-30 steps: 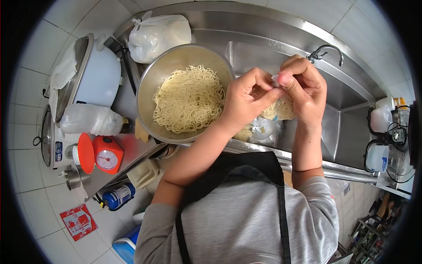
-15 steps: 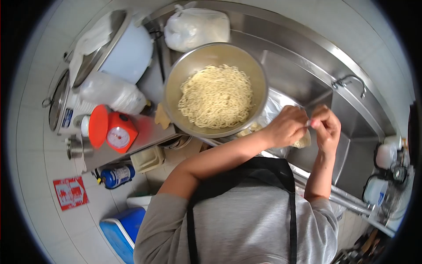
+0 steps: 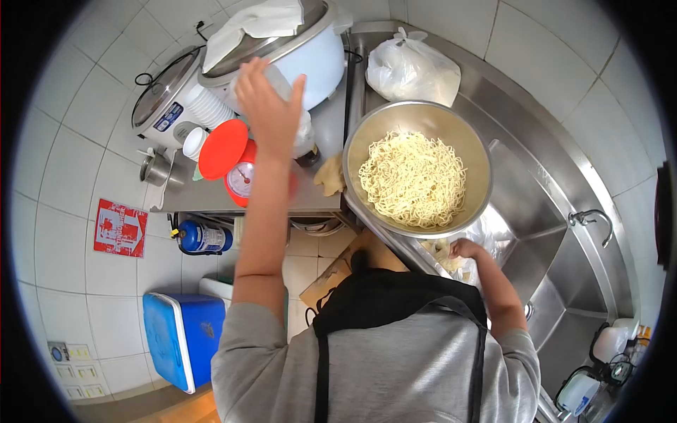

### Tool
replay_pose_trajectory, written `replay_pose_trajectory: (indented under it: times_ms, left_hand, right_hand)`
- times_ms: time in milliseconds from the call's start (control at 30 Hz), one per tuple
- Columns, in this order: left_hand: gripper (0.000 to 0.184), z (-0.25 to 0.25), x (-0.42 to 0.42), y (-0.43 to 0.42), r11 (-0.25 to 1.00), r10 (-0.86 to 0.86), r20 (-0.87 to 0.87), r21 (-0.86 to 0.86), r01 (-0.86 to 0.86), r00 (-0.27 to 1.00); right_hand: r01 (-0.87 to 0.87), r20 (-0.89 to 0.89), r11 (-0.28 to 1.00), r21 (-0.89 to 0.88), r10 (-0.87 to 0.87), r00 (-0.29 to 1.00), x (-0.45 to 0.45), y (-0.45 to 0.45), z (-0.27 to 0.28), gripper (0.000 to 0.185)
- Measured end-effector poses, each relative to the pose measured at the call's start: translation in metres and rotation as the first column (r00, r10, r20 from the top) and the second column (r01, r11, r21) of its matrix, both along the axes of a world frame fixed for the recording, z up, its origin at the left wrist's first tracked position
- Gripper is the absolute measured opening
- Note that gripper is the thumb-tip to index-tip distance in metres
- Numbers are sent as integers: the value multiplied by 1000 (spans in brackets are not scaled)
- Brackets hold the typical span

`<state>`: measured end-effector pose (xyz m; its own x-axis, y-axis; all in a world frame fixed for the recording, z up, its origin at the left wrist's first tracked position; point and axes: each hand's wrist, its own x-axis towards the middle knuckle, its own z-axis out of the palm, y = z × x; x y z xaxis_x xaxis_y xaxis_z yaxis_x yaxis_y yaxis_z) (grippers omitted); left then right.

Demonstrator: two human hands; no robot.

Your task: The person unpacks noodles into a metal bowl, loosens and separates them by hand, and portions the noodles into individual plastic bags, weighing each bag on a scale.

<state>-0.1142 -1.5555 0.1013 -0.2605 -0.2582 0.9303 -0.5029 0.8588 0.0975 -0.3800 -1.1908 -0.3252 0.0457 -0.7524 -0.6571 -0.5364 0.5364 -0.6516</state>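
Observation:
My left hand (image 3: 271,113) is raised over the side counter with its fingers spread, in front of a clear plastic sleeve (image 3: 305,134); no held object shows in it. My right hand (image 3: 471,249) is low at the sink's near edge, its fingers bent by a clear bag of noodles (image 3: 446,255). What its fingertips grip is too small to make out. Between the hands sits a large steel bowl (image 3: 358,151) with a loose heap of pale noodles (image 3: 412,180).
A white plastic bag (image 3: 412,69) stands behind the bowl. Left are a red scale (image 3: 240,180), a large lidded pot (image 3: 317,67) and a white cooker (image 3: 169,109). A faucet (image 3: 592,218) rises at right; a blue cooler (image 3: 183,338) is on the floor.
My left hand has left my right hand and swung far left over the counter, its fingers now spread. My right hand has lowered with the noodle bag. The view has turned left.

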Motion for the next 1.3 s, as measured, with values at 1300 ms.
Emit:
replay_pose_trajectory:
  times_ms: [1300]
  left_hand:
    - [15,-31,-70,74,805,-589,194,220,551,784]
  right_hand:
    - [-136,-451,492,-860,-608,653,52,-181,407,16]
